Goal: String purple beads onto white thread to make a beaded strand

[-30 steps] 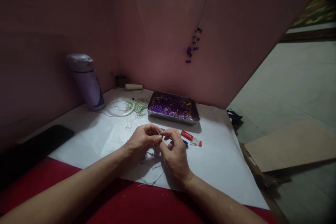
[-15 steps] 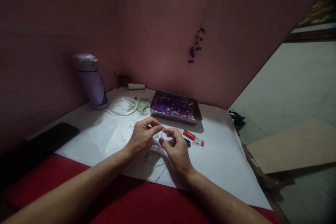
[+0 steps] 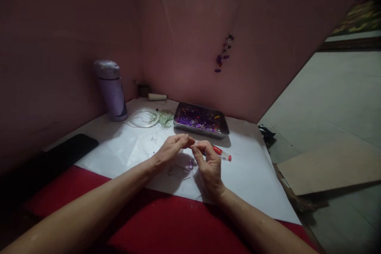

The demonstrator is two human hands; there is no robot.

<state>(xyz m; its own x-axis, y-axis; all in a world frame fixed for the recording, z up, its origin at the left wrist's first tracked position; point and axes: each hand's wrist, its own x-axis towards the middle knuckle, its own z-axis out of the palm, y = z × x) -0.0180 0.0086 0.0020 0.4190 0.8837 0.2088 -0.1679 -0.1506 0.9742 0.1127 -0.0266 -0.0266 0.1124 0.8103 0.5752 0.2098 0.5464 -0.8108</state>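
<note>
My left hand (image 3: pixel 174 149) is closed, its fingertips pressed together and touching those of my right hand; what it holds is too small to make out. My right hand (image 3: pixel 209 164) pinches a thin thread (image 3: pixel 192 154) between thumb and forefinger. From that thread hang clear purple beads (image 3: pixel 190 164), just below the fingertips and above the white sheet. Pale strands lie under the hands, partly in shadow. A red-and-clear cutter-like tool (image 3: pixel 222 152) lies just beyond my right hand, which partly hides it.
Behind the hands stands a metal tray (image 3: pixel 202 132) of mostly purple beads. Left of it lie green threads (image 3: pixel 165 119) and a clear ring-shaped coil (image 3: pixel 133 124). A purple bottle (image 3: pixel 112 97) and black phone-like slab (image 3: pixel 73 149) are further left. Strung beads (image 3: pixel 223 55) hang against the wall.
Both hands have shifted slightly right in view and come together at the fingertips. My right thumb has moved up from beside the purple bead to the thread, and the beads now hang free.
</note>
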